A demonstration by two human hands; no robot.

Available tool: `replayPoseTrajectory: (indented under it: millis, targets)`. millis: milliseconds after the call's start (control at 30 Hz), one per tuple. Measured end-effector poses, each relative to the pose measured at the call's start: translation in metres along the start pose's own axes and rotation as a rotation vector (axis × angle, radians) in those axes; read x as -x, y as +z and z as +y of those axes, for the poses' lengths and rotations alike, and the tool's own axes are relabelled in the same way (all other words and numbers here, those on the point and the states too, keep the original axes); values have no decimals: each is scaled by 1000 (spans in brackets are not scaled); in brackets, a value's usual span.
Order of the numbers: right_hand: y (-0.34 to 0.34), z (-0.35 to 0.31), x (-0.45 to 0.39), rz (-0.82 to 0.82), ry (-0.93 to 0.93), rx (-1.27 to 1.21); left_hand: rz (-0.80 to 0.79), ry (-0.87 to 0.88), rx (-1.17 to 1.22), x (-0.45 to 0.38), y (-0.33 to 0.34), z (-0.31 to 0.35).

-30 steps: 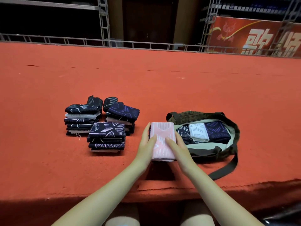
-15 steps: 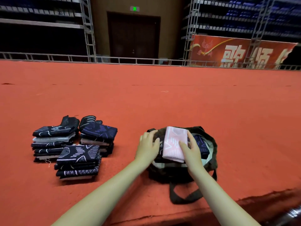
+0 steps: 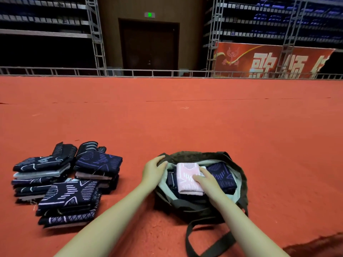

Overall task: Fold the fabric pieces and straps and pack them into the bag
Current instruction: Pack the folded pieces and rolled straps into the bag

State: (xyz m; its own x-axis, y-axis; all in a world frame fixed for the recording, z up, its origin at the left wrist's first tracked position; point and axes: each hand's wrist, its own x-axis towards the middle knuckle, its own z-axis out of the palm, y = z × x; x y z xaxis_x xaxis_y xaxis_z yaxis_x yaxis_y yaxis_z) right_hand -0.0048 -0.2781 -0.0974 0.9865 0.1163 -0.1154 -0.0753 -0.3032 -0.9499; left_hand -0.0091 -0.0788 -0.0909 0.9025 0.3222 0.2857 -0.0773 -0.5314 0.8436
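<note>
Both hands at open bag, pink folded piece going in.
Dark olive bag [image 3: 239,184] sits open on red carpet [image 3: 185,123], pale lining showing, strap [image 3: 207,245] looped on carpet in front. Left hand [image 3: 154,173] grips bag's left rim, fingers curled over edge. Right hand [image 3: 206,179] lies on pink folded fabric [image 3: 186,179] inside bag, fingers fairly straight across its right side. Pink piece rests on dark folded pieces; navy patterned piece [image 3: 222,175] just beside it on right. Left of bag, well apart: three stacks of folded dark patterned fabric [image 3: 68,182], touching each other. Background: metal railing [image 3: 167,72], dark door [image 3: 148,47], red banner [image 3: 269,60].
</note>
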Motion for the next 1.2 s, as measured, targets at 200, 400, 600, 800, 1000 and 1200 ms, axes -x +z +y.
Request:
replayPoseTrajectory:
  millis: [200, 400, 600, 800, 1000, 1200]
  targets:
    - [2, -28, -19, -123, 99, -26, 93, 19, 70, -20, -3, 17]
    - [45, -25, -31, 40, 18, -282, 104, 4, 8, -25, -4, -3]
    - [66, -18, -28, 143, -183, -18, 89, 23, -49, -25, -11, -11]
    - [81, -12, -16, 164, -246, 217, 125, 34, -16, -22, -21, -11]
    - [86, -3, 0, 107, -261, 489, 40, 50, -121, -17, -23, -11]
    - [71, -20, 11, 109, -277, 590, -58, 153, -285, 1, -60, 4]
